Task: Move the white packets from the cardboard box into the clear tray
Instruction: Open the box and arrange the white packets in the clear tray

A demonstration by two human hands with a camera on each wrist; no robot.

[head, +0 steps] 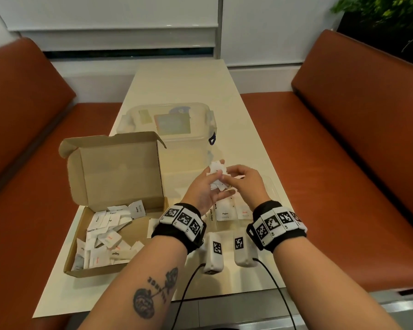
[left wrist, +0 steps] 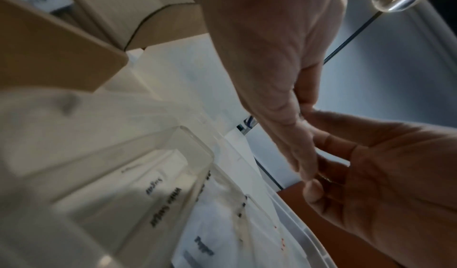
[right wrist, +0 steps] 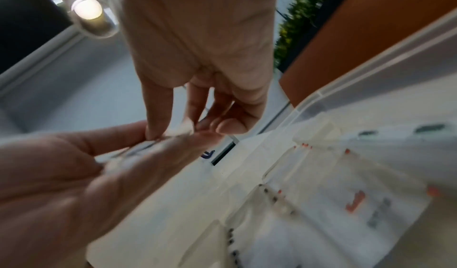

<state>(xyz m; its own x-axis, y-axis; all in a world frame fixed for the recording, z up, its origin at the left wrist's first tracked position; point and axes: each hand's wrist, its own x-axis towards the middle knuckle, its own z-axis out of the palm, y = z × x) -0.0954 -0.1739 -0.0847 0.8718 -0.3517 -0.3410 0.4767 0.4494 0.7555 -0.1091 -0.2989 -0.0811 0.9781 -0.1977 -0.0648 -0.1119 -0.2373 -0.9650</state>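
Tattooed along the near left forearm [head: 153, 294] is a dark rose with lettering I can't read. Past it, the left hand [head: 202, 191] lies palm up, fingers loosely curled around a small stack of white paper packets [head: 218, 173], while the right hand [head: 244, 178] pinches one packet off the top with thumb and fingertips. Both hands hover just above the compartmented clear plastic tray [head: 273, 186], which already holds packets in its slots.

My worry is the loose stack: the left fingers only cradle it, so pulling one packet could drag its neighbours out, and they might drop into the wrong slot or onto the cream table [head: 188, 77]. Slick paper and a fingertip pinch make a slip likely too.

Legible print: "Pepper", "White Sugar" and a red word, too blurred to read, on packets in the tray; "Sugar" on several in the open brown cardboard box [head: 115, 167] at left, where many packets remain. Beyond stands a clear lidded plastic tub [head: 200, 110], its labels unreadable.
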